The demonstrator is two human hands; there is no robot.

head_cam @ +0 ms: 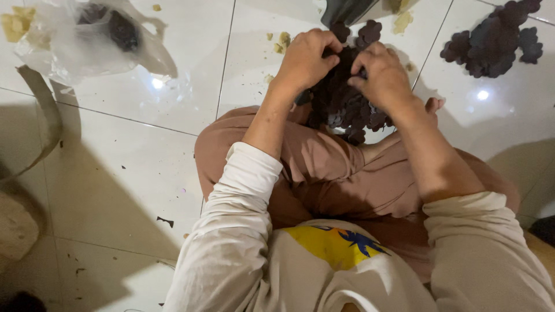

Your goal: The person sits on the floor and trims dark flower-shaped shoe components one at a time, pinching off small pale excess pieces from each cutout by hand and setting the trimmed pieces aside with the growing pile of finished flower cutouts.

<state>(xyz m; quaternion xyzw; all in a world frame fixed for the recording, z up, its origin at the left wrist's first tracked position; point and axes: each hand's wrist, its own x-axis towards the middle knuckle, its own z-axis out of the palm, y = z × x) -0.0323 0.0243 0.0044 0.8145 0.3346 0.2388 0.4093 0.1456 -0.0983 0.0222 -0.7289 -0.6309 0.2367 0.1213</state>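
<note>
I sit cross-legged on a white tiled floor. A heap of dark maroon scalloped pieces (341, 107) lies in front of my legs. My left hand (306, 58) is closed on the left top of the heap, fingers curled into the pieces. My right hand (381, 72) grips the right side of the same heap. Both hands touch the pieces and nearly meet in the middle. What lies under the fingers is hidden.
A second pile of dark pieces (494, 40) lies at the far right. A clear plastic bag (92, 40) with dark pieces inside sits at the far left. Yellowish scraps (282, 41) dot the tiles. A curved tan strip (49, 115) runs along the left.
</note>
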